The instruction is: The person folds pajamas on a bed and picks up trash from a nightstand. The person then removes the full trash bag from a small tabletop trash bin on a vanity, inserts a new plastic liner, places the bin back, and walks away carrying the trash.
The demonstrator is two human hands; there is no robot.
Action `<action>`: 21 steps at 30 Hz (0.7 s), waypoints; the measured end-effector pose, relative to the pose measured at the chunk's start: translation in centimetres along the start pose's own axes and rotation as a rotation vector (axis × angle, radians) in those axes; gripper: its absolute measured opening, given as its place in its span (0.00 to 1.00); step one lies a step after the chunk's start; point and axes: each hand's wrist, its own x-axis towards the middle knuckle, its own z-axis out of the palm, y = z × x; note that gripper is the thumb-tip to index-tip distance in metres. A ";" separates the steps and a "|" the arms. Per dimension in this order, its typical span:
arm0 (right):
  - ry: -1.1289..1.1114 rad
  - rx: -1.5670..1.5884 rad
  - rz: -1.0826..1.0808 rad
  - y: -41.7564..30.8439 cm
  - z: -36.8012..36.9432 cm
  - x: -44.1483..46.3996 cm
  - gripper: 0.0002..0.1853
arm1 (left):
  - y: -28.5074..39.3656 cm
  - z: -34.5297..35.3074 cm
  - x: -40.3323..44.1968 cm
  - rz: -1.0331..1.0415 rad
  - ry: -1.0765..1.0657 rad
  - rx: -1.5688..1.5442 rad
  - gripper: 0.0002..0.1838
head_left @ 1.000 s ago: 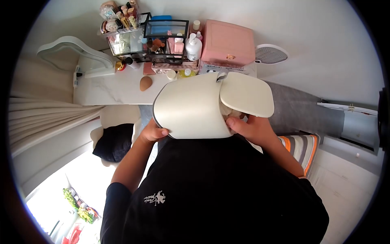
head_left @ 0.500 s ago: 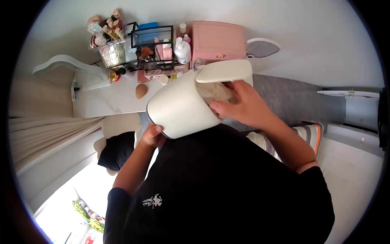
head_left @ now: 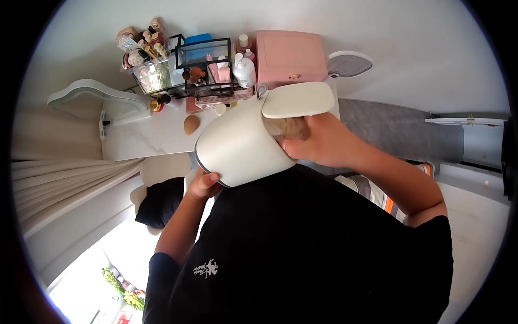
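A cream trash can (head_left: 243, 143) with a dark rim around its base is tilted on its side in front of my chest. Its lid (head_left: 299, 100) stands partly raised over the mouth. My left hand (head_left: 204, 184) grips the base edge, thumb on the outer wall. At the mouth, my right hand (head_left: 318, 141) reaches in under the lid, thumb near the lower rim. Thin, crumpled, see-through plastic, like a bin liner (head_left: 286, 127), shows inside against the fingers. The right fingertips are hidden in the can.
Beyond the can, a white vanity table (head_left: 145, 135) bears a makeup sponge (head_left: 191, 125), cosmetics organizers (head_left: 202, 65), a white pump bottle (head_left: 244, 71) and a pink box (head_left: 291, 56). A mirror (head_left: 97, 100) stands left. A chair with a black cushion (head_left: 160, 202) is at lower left.
My right hand has pushed deeper into the can, and less of the crumpled plastic shows. The lid has swung slightly lower over the mouth. My left hand keeps its hold on the base.
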 end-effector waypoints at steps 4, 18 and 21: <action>0.175 -0.049 -0.149 1.7 1.2 0.3 0.36 | 0.0 0.5 0.3 -0.003 0.016 -0.018 0.54; 0.062 0.370 -0.004 -0.7 0.8 -1.3 0.29 | -1.2 -0.3 1.2 -0.029 0.021 -0.129 0.53; 0.131 0.263 -0.193 -0.5 1.8 -0.7 0.28 | -2.1 -1.3 1.4 -0.032 -0.006 -0.241 0.52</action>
